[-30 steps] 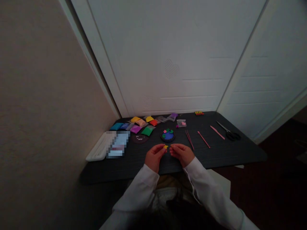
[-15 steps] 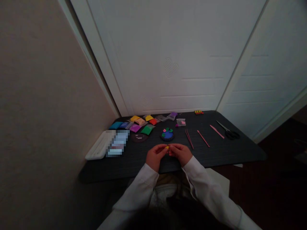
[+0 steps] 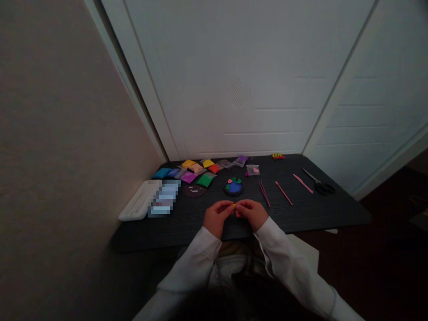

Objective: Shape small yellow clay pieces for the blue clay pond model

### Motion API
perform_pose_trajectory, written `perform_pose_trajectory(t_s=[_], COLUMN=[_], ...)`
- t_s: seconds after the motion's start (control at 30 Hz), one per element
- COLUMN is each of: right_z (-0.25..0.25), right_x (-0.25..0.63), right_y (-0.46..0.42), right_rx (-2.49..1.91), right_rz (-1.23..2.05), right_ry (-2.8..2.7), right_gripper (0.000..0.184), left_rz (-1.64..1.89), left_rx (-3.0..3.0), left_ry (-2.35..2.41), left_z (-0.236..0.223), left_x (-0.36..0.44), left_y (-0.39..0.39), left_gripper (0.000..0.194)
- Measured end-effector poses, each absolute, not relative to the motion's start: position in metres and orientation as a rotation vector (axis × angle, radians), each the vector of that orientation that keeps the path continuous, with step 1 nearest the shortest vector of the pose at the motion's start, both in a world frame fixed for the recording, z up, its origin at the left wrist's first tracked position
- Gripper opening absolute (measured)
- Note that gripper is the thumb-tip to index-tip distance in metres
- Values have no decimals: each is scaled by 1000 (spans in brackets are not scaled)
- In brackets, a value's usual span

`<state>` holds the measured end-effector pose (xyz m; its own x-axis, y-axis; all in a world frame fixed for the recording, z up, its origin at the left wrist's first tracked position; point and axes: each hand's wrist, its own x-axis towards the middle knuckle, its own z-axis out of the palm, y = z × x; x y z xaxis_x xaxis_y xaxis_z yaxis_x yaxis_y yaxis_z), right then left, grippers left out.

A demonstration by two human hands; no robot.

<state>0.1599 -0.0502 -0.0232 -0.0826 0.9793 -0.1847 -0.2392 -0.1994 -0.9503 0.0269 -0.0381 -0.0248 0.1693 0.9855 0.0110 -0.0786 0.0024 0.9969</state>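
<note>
Over the front part of the dark table (image 3: 187,227), my left hand (image 3: 216,217) and my right hand (image 3: 254,214) meet at the fingertips. Both pinch one tiny piece of yellow clay (image 3: 234,205), mostly covered by the fingers. Just beyond them lies a round clay pond model (image 3: 234,188), blue in the middle with a dark rim, green leaf shapes and a small pink flower. Pink tweezers (image 3: 264,193) rest to the right of the model, apart from my right hand.
Colourful clay packets, among them a green packet (image 3: 205,179), lie at the back left. A white tray (image 3: 138,203) and a brown disc (image 3: 195,191) are on the left. Rightward are a pink stick tool (image 3: 284,193), a pink clay knife (image 3: 302,183) and scissors (image 3: 319,183).
Less of the yellow clay shows between my fingertips now. Both hands stay in nearly the same place, and the view has shifted slightly.
</note>
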Motion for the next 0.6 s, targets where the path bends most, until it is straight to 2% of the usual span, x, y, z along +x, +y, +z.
perform_pose_trajectory(t_s=[0.6], right_z=[-23], right_x=[160], right_y=[-51], right_rx=[-1118], right_rz=[1528], right_ry=[-943], right_gripper=[26], left_rz=[1115], left_rx=[1277], left_ry=[1015], left_z=[-28], left_x=[26], left_y=[-36], left_gripper=[24])
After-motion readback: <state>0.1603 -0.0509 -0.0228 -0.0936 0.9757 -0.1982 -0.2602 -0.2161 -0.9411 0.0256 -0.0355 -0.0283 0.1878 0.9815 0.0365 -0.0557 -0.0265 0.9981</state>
